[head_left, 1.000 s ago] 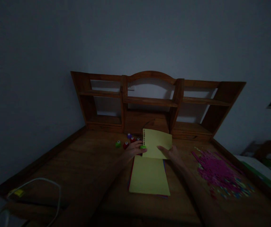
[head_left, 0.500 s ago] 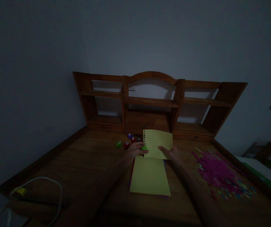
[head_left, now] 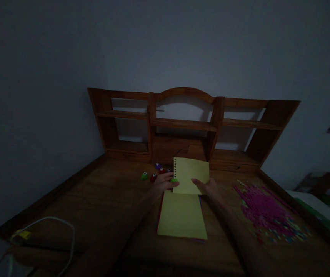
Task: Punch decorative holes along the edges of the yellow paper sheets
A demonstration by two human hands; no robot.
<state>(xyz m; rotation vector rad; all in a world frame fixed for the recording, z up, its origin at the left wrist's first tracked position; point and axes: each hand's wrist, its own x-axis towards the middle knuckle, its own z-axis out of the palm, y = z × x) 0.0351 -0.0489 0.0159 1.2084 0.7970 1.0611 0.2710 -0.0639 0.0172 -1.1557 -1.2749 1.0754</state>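
Observation:
A pale yellow sheet of paper (head_left: pixel 192 171) with a row of holes down its left edge is held up above the desk. My right hand (head_left: pixel 209 187) grips its lower right part, thumb on the front. At the left edge, my left hand (head_left: pixel 163 182) pinches a small bright green piece (head_left: pixel 174 180) against the holes; its exact kind is too small and dark to make out. Below both hands lies a stack of yellow sheets (head_left: pixel 182 215), with red and blue edges peeking out underneath.
Left of my hands sit several small rounded pieces with white eye-like tops, among them a green one (head_left: pixel 144 176) and a red one (head_left: pixel 153 177). A pile of pink strips (head_left: pixel 264 207) with coloured bits spreads at right. A wooden shelf (head_left: pixel 182 123) stands behind; a white cable (head_left: pixel 72 231) lies front left.
Hardly anything differs. The whole view has shifted very slightly; both hands keep the same hold on the sheet and the green piece.

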